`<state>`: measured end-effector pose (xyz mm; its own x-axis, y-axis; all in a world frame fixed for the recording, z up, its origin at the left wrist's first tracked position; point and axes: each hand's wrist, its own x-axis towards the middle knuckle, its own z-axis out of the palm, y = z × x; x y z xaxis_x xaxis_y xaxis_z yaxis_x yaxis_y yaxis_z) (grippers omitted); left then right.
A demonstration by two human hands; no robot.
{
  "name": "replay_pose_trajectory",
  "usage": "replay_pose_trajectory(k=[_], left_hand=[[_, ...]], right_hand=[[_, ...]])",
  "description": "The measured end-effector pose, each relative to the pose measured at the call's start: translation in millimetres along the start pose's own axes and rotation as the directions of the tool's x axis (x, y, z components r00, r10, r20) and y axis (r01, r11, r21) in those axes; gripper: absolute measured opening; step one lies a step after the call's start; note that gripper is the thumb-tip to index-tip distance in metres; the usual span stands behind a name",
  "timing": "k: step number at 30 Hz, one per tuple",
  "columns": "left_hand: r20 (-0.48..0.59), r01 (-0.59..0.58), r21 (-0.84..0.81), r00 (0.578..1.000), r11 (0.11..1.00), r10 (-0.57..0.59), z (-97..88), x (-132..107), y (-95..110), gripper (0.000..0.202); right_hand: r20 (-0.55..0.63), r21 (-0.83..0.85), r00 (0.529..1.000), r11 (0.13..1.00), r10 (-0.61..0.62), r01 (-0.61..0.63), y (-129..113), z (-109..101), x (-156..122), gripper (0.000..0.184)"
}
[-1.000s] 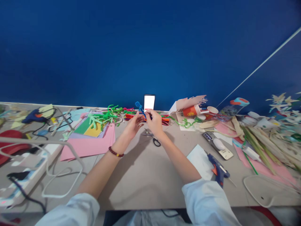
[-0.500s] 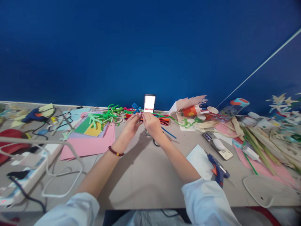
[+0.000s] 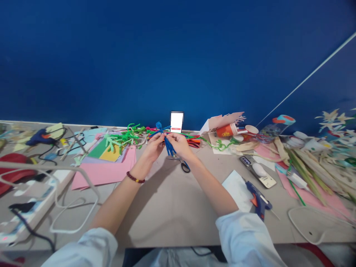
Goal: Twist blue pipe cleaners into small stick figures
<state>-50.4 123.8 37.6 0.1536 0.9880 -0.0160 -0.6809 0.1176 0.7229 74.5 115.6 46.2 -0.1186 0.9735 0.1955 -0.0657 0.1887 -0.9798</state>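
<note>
Between my two hands is a figure of blue pipe cleaners (image 3: 170, 147), its rounded head up and several loose ends hanging down. My left hand (image 3: 154, 146) pinches it from the left, below the head. From the other side, the fingers of my right hand (image 3: 179, 144) close on it at about the same height. Scissors with black handles (image 3: 185, 167) lie on the table just under my right hand. Behind the hands are loose pipe cleaners in red and orange (image 3: 193, 142), partly covered by them.
A phone (image 3: 177, 121) stands against the blue wall. Pink paper (image 3: 102, 173) and green pipe-cleaner shapes (image 3: 130, 135) lie left. At right are a glue gun (image 3: 259, 202), another phone (image 3: 258, 172), a red paper cup (image 3: 226, 130) and dried husks (image 3: 308, 167). A power strip (image 3: 33, 207) occupies the near left.
The blue pipe-cleaner ends now hang down between my hands, where before a blue length stuck out to the right. My hands have moved slightly apart, and the scissors' handle shows more.
</note>
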Motion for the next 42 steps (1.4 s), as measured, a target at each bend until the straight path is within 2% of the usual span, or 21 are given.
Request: replay_pose_trajectory(k=[3, 8, 11, 13, 15, 18, 20, 21, 23, 25, 28, 29, 31, 33, 34, 37, 40, 42], left_hand=[[0.036, 0.038, -0.017, 0.999, 0.999, -0.038, -0.6, 0, 1, 0.016], [0.079, 0.123, -0.019, 0.990, 0.992, -0.121, -2.2, -2, 1, 0.014], [0.091, 0.135, -0.009, 0.987, 0.991, -0.133, -3.3, -3, 2, 0.012], [0.095, 0.152, 0.013, 0.984, 0.988, -0.152, -3.2, -3, 2, 0.010], [0.107, 0.151, 0.030, 0.982, 0.988, -0.153, -2.3, -3, 2, 0.009], [0.114, 0.084, 0.030, 0.990, 0.996, -0.087, 0.3, -3, -1, 0.011], [0.092, 0.055, 0.036, 0.994, 0.998, -0.058, 2.2, -3, -3, 0.013], [0.074, 0.060, 0.044, 0.995, 0.997, -0.063, 3.2, -3, -4, 0.013], [0.038, 0.082, 0.055, 0.996, 0.995, -0.084, 5.0, -4, -7, 0.015], [-0.004, 0.076, 0.041, 0.997, 0.996, -0.076, 7.0, -5, -8, 0.016], [-0.082, 0.034, -0.013, 0.996, 0.999, -0.035, 9.9, -6, -9, 0.018], [-0.103, 0.026, -0.031, 0.994, 0.999, -0.029, 10.5, -7, -9, 0.019], [-0.116, 0.019, -0.058, 0.993, 0.998, -0.025, 10.8, -6, -9, 0.020], [-0.101, 0.013, -0.070, 0.995, 0.997, -0.020, 10.1, -6, -9, 0.022], [-0.091, 0.009, -0.069, 0.996, 0.998, -0.015, 9.5, -6, -9, 0.022], [-0.050, -0.001, -0.051, 0.999, 0.999, -0.001, 8.2, -5, -10, 0.022], [0.018, 0.001, -0.025, 1.000, 1.000, 0.000, 7.9, -4, -8, 0.019], [0.055, 0.010, -0.022, 0.998, 1.000, -0.008, 7.1, -4, -7, 0.017]], right_hand=[[0.115, 0.216, 0.980, 0.959, 0.163, -0.185, -2, 0, -1, 0.024], [0.272, 0.418, 0.896, 0.795, 0.352, -0.439, -6, 0, -2, 0.015], [0.326, 0.456, 0.853, 0.723, 0.407, -0.519, -9, 1, -2, 0.011], [0.346, 0.463, 0.854, 0.721, 0.389, -0.516, -10, 2, -2, 0.012], [0.316, 0.425, 0.879, 0.775, 0.357, -0.468, -11, 2, -2, 0.014], [0.129, 0.216, 0.959, 0.937, 0.253, -0.276, -10, 0, -2, 0.014], [-0.031, -0.040, 0.997, 0.996, 0.075, -0.076, -11, -1, -3, 0.012], [-0.087, -0.188, 0.996, 0.982, -0.038, 0.021, -11, -2, -4, 0.010], [-0.118, -0.471, 0.961, 0.866, -0.249, 0.166, -13, -2, -7, 0.010], [-0.057, -0.684, 0.920, 0.686, -0.389, 0.248, -14, -1, -11, 0.018], [0.078, -0.840, 0.873, 0.440, -0.481, 0.317, -13, 1, -15, 0.027], [0.109, -0.861, 0.865, 0.388, -0.490, 0.328, -12, 1, -15, 0.029], [0.142, -0.877, 0.860, 0.340, -0.490, 0.339, -11, 1, -16, 0.030], [0.147, -0.863, 0.866, 0.366, -0.478, 0.348, -12, 0, -16, 0.030], [0.135, -0.843, 0.874, 0.409, -0.468, 0.349, -13, 0, -15, 0.029], [0.067, -0.693, 0.913, 0.639, -0.403, 0.333, -14, -3, -12, 0.022], [-0.031, -0.390, 0.969, 0.895, -0.246, 0.215, -12, -5, -6, 0.015], [-0.038, -0.117, 0.998, 0.992, -0.047, 0.042, -9, -4, -2, 0.016]])
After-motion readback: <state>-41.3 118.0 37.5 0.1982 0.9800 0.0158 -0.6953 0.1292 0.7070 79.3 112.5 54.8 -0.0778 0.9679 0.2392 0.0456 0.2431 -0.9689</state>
